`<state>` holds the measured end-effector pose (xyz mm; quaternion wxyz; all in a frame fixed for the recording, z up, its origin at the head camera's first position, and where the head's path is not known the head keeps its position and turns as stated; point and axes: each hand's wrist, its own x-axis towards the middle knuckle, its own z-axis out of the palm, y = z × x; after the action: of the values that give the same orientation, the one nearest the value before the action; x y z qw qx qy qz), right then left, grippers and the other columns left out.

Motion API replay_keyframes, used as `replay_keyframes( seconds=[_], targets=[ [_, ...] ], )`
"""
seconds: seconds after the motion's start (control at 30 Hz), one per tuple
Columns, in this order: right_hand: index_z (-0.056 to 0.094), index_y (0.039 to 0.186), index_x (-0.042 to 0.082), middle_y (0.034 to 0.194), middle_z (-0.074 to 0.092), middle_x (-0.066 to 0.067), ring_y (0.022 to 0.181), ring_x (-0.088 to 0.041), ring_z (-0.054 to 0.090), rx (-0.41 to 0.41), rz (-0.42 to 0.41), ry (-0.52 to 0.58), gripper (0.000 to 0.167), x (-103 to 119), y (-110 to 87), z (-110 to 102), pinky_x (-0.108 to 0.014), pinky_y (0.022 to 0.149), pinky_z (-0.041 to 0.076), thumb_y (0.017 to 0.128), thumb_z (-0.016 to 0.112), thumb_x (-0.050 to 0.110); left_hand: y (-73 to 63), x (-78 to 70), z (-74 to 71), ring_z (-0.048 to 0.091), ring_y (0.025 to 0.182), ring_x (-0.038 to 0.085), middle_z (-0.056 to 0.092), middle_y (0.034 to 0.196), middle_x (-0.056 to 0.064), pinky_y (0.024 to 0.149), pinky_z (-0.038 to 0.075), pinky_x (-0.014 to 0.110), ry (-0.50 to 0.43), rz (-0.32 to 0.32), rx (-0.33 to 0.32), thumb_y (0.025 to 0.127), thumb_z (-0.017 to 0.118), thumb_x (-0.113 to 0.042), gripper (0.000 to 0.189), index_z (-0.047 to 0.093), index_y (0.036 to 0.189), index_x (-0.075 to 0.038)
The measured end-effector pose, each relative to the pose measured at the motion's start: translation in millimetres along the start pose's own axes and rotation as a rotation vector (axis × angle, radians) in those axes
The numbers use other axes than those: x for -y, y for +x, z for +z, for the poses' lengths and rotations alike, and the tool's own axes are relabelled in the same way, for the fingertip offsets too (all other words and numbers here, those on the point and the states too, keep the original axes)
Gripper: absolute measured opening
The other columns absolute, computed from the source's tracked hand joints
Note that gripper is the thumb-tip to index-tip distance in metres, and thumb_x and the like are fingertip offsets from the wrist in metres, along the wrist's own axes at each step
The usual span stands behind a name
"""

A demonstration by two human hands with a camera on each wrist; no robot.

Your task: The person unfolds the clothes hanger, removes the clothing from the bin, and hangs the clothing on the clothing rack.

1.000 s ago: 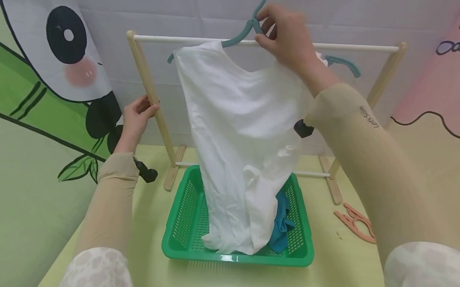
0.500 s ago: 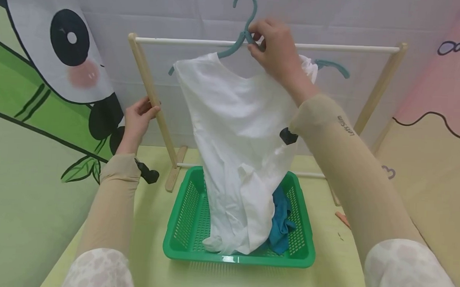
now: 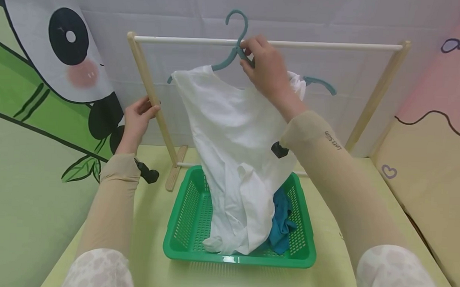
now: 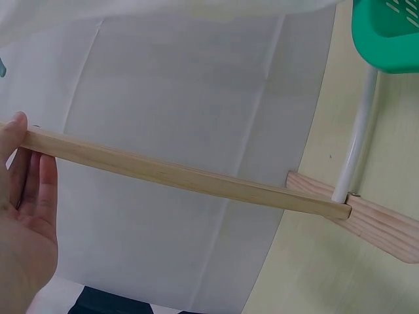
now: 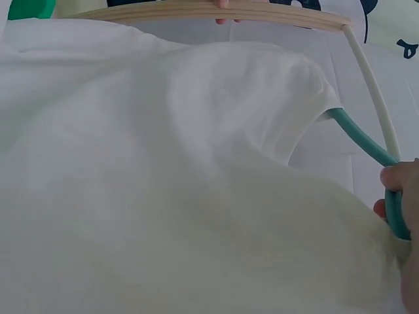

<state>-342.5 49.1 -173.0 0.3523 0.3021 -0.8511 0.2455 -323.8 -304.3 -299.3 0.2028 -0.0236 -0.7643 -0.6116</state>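
Observation:
My right hand point(image 3: 268, 72) pinches a teal clothes hanger point(image 3: 225, 64) just below its hook. A white top point(image 3: 231, 118) hangs from this hanger, smooth over the left shoulder and bunched at the right one. The hook stands above the white rail point(image 3: 334, 46) of a wooden clothes rack; whether it touches the rail I cannot tell. Around the rack's left post point(image 3: 162, 125), my left hand point(image 3: 136, 120) has its thumb and fingers curled. The left wrist view shows that post point(image 4: 170, 173) in the hand's grip.
Under the top stands a green basket point(image 3: 172, 233), with the hem hanging into it. A blue cloth point(image 3: 282, 223) lies in the basket's right side. The rack's left foot point(image 3: 176, 171) is behind the basket. A printed cloth wall closes the back and sides.
My right hand has brought the hanger and white top down and to the left, so the hook sits nearer the rail. The left hand has stayed on the post.

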Motion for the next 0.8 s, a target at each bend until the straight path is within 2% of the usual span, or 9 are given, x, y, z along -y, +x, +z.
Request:
replay_keyframes(
  seconds=[0.2,0.53,0.73,0.8],
  targets=[
    [0.065,0.117,0.006,0.111,0.067,-0.013,0.091,-0.024,0.063,-0.037,-0.012,0.04,0.023,-1,-9.7,11,-0.029,0.082,0.054,0.095,0.065,0.012,-0.5,0.0,-0.2,0.062,0.102,-0.001,0.071,0.113,-0.012,0.086,0.052,0.012,0.004,-0.003,-0.003,0.094,0.067,-0.016,0.049,0.056,0.141,-0.011],
    [0.066,0.116,0.009,0.115,0.069,-0.009,0.086,-0.018,0.061,-0.038,0.05,0.094,0.023,-2,-21.1,25,-0.027,0.078,0.052,0.094,0.068,0.014,-0.5,-1.1,-0.2,0.062,0.104,-0.001,0.07,0.121,-0.006,0.088,0.052,0.015,0.024,-0.007,-0.001,0.094,0.067,-0.017,0.049,0.055,0.142,-0.013],
    [0.066,0.118,0.009,0.112,0.072,-0.008,0.089,-0.02,0.068,0.026,0.047,0.076,0.025,-2,-27.2,35,-0.028,0.08,0.055,0.093,0.068,0.014,-1.5,-1.7,-0.7,0.061,0.106,-0.001,0.069,0.126,-0.003,0.092,0.052,0.017,0.043,-0.016,0.002,0.095,0.067,-0.02,0.05,0.054,0.143,-0.015],
    [0.066,0.117,0.009,0.109,0.074,-0.008,0.09,-0.02,0.07,0.015,0.057,0.084,0.024,-3,-30.2,36,-0.028,0.081,0.055,0.093,0.067,0.014,-2.0,-1.9,0.0,0.061,0.105,-0.001,0.07,0.124,-0.004,0.09,0.052,0.016,0.022,-0.016,0.008,0.094,0.067,-0.019,0.051,0.054,0.143,-0.013]
  ],
)
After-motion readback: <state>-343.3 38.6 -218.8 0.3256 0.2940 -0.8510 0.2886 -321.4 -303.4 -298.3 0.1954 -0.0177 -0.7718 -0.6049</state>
